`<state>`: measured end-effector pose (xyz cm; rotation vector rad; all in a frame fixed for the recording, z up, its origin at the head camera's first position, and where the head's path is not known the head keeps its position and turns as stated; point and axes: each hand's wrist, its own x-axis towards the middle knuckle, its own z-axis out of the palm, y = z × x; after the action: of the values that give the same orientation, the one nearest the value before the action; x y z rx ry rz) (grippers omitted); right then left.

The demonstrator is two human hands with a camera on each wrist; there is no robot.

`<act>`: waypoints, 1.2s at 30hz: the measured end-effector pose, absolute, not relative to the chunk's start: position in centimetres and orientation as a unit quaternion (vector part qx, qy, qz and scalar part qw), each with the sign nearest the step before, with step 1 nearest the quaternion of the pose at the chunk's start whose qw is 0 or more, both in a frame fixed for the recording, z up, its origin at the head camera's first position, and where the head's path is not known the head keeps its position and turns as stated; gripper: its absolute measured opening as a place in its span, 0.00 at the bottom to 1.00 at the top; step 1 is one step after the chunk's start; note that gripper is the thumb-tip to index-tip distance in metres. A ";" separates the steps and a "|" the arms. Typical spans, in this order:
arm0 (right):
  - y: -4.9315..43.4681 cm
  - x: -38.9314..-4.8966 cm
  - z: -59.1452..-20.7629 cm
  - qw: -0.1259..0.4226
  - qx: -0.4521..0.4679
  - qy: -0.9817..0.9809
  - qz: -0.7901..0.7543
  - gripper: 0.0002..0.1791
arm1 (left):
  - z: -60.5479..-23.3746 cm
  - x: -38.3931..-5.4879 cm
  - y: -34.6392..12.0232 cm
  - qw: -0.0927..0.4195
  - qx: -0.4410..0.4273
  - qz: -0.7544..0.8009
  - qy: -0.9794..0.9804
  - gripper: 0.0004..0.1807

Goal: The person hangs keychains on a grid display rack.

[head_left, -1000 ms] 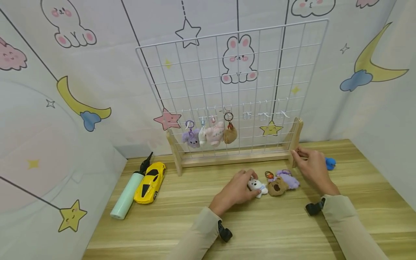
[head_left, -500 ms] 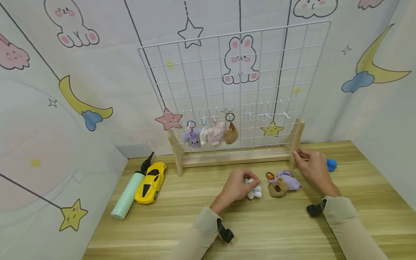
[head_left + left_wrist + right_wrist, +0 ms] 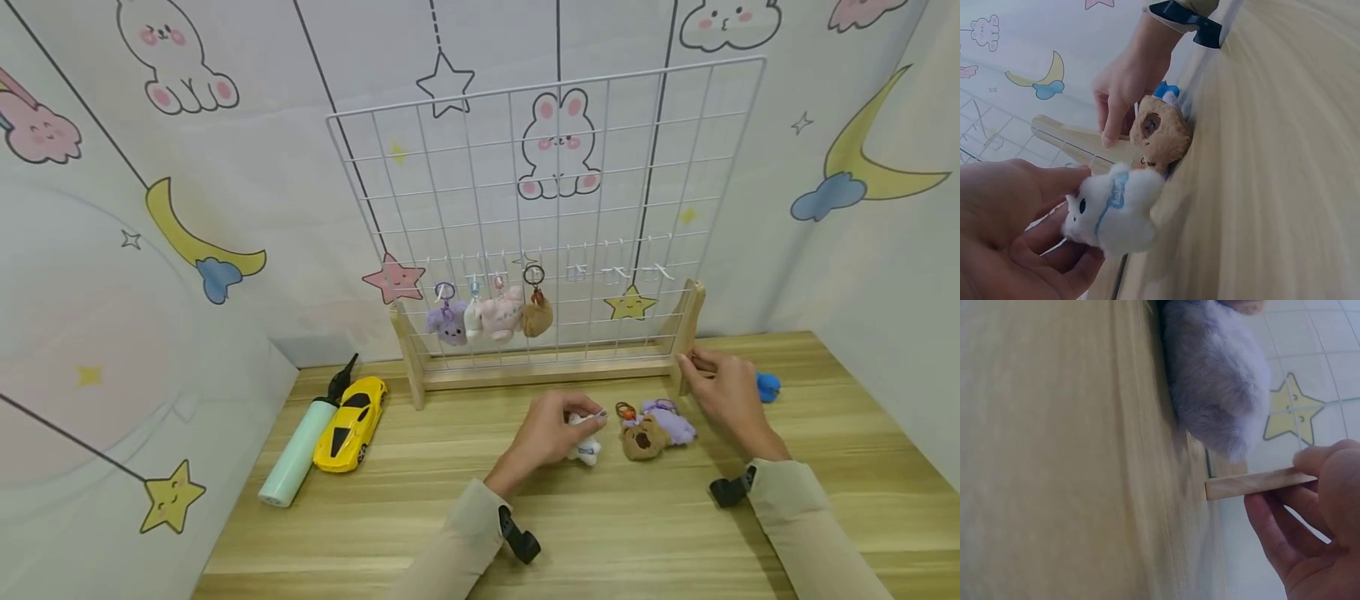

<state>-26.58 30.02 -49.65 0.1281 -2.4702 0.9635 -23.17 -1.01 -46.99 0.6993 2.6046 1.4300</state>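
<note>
My left hand (image 3: 549, 427) pinches a small white plush keychain (image 3: 587, 451) near its top, low over the table. In the left wrist view this plush (image 3: 1125, 215) shows a light-blue ribbon and a dark eye, with fingers and thumb around its head end. My right hand (image 3: 727, 392) grips the right wooden leg (image 3: 687, 333) of a white wire grid rack (image 3: 577, 208); thumb and fingers lie on either side of that leg in the right wrist view. Between the hands lie a brown bear plush keychain (image 3: 640, 440) and a purple plush keychain (image 3: 679, 427).
On the grid hang several plush keychains, among them a pink one (image 3: 501, 317) and a purple one (image 3: 450, 325). White hooks (image 3: 617, 273) without keychains sit farther right. A yellow toy car (image 3: 351, 423) and mint-green pump (image 3: 300, 450) lie left; a blue object (image 3: 768, 387) lies right.
My left hand has drawn the white plush slightly left, away from the brown bear, and turned it, its grip now nearer the top. My right hand stays on the rack leg.
</note>
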 end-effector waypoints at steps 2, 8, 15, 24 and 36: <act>30.0 -26.6 -49.7 0.241 0.045 -0.904 0.351 0.25 | -46.7 -23.2 -1.0 0.049 0.226 0.491 0.840 0.08; 30.0 -26.6 -49.6 0.241 0.044 -0.904 0.350 0.26 | -45.5 -23.2 -1.0 0.023 0.246 0.552 0.796 0.11; 30.1 -26.5 -49.5 0.243 0.040 -0.904 0.349 0.26 | -43.6 -23.3 -1.1 -0.031 0.252 0.618 0.744 0.15; 30.2 -26.5 -49.6 0.243 0.040 -0.905 0.346 0.27 | -40.2 -23.9 -0.2 -0.107 0.195 0.743 0.632 0.15; 30.0 -26.6 -49.8 0.245 0.038 -0.904 0.348 0.25 | -38.1 -25.8 1.2 -0.169 0.165 0.774 0.587 0.10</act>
<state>-26.62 29.99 -49.76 0.1046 -2.4680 0.9491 -25.85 1.21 -38.09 0.5816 2.0737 2.7346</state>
